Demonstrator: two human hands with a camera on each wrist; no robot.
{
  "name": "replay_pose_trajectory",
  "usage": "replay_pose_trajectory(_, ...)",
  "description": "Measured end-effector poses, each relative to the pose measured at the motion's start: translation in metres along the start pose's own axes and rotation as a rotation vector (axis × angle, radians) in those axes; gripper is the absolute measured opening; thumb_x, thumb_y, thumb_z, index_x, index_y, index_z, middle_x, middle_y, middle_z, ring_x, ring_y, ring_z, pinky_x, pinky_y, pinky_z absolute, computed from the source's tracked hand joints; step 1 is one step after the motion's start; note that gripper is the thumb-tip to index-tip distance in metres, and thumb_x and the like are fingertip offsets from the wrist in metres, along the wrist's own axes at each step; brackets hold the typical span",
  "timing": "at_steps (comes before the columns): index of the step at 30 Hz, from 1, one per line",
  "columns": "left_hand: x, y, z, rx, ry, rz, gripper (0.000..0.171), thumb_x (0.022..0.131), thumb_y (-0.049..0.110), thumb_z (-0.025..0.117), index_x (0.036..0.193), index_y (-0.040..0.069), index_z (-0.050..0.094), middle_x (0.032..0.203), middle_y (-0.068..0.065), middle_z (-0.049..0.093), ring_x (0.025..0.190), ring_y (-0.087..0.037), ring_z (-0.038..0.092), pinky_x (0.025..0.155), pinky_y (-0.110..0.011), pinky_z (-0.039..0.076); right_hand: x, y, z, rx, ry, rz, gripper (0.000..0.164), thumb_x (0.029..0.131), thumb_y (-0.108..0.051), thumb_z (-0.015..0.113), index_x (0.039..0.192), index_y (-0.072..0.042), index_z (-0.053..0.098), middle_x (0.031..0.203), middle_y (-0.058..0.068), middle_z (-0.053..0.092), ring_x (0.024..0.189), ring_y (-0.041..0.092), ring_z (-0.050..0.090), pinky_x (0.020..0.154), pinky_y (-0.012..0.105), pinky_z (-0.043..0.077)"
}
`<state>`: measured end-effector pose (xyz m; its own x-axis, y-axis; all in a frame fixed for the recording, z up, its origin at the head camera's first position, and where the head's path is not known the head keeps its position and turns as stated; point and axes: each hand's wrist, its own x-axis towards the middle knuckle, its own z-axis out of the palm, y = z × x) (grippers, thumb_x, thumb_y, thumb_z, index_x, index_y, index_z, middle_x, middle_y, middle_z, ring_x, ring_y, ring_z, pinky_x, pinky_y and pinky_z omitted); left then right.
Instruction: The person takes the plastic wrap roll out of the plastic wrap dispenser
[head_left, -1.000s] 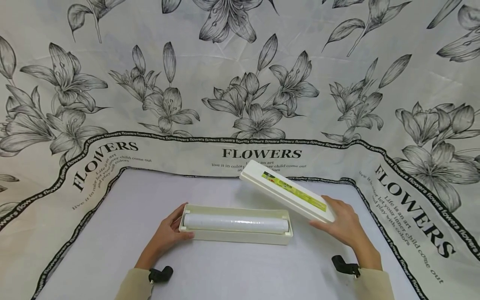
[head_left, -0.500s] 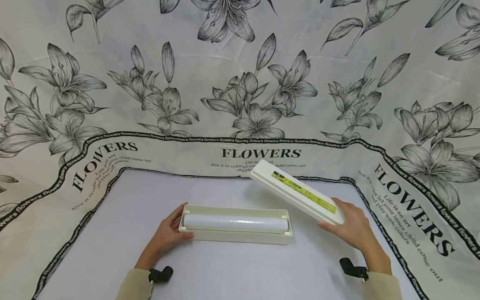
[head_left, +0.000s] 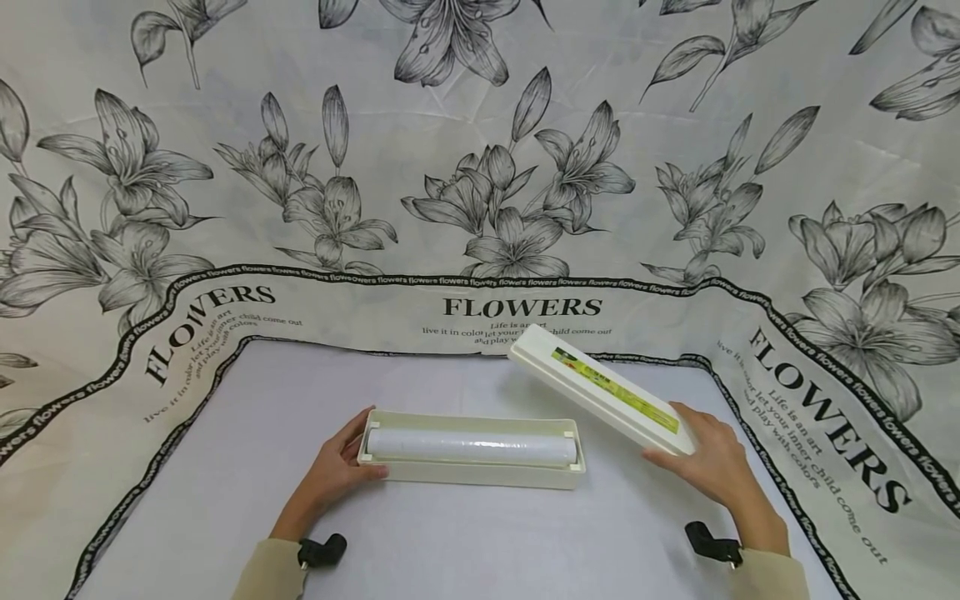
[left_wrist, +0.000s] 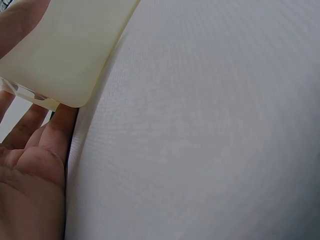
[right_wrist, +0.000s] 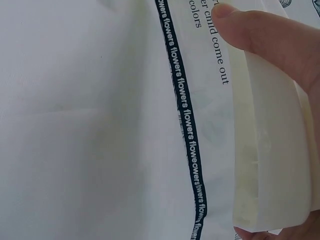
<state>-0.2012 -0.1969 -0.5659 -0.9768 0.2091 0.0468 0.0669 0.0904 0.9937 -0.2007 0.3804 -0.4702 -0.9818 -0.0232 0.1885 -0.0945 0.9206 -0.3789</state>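
Note:
In the head view a long cream plastic box (head_left: 480,477) rests on the white table, its top uncovered. A roll of shiny, pale wrap (head_left: 472,447) lies lengthwise inside it. My left hand (head_left: 337,462) grips the box's left end, thumb on the near side and fingers at the far side. My right hand (head_left: 708,454) holds the box's white lid (head_left: 592,400), which has a yellow-green label, by its right end. The lid is tilted and raised, behind and right of the box, apart from it. In the right wrist view the thumb presses along the lid (right_wrist: 280,145).
A white cloth covers the table (head_left: 465,542). Behind and at both sides rises a fabric backdrop (head_left: 360,233) with black lily prints and "FLOWERS" lettering. Black wrist mounts (head_left: 322,550) sit at both sleeves.
My right hand has moved the lid rightward and slightly toward me, farther from the box. The left hand and the box have stayed in place.

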Motion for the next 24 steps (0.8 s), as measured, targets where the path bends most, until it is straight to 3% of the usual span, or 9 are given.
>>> replay_pose_trajectory(11, -0.0016, 0.001, -0.0017, 0.003, 0.008, -0.006, 0.11, 0.075, 0.005, 0.091, 0.164, 0.013, 0.026, 0.165, -0.018, 0.034, 0.151, -0.04, 0.035, 0.101, -0.018, 0.049, 0.0016, 0.005, -0.0012, -0.013, 0.033, -0.009, 0.103, 0.074, -0.063, 0.085, 0.151, -0.006, 0.047, 0.136, 0.034, 0.056, 0.11, 0.047, 0.054, 0.075, 0.053, 0.042)
replay_pose_trajectory(19, -0.0018, 0.0011, -0.0026, 0.005, 0.012, 0.0, 0.11, 0.075, 0.004, 0.09, 0.164, 0.012, 0.026, 0.165, -0.018, 0.034, 0.15, -0.039, 0.036, 0.101, -0.018, 0.05, 0.0025, 0.0064, -0.0006, -0.022, 0.008, 0.02, 0.106, 0.074, -0.062, 0.085, 0.153, -0.005, 0.044, 0.141, 0.035, 0.052, 0.115, 0.05, 0.052, 0.08, 0.063, 0.043)
replay_pose_trajectory(24, -0.0005, 0.0015, -0.0004, -0.004, 0.0, 0.008, 0.109, 0.076, 0.003, 0.09, 0.164, 0.012, 0.026, 0.165, -0.018, 0.034, 0.15, -0.04, 0.035, 0.1, -0.018, 0.05, 0.0015, 0.0091, -0.0001, -0.038, 0.042, -0.019, 0.102, 0.072, -0.062, 0.087, 0.147, -0.004, 0.049, 0.135, 0.031, 0.059, 0.109, 0.046, 0.057, 0.075, 0.054, 0.043)
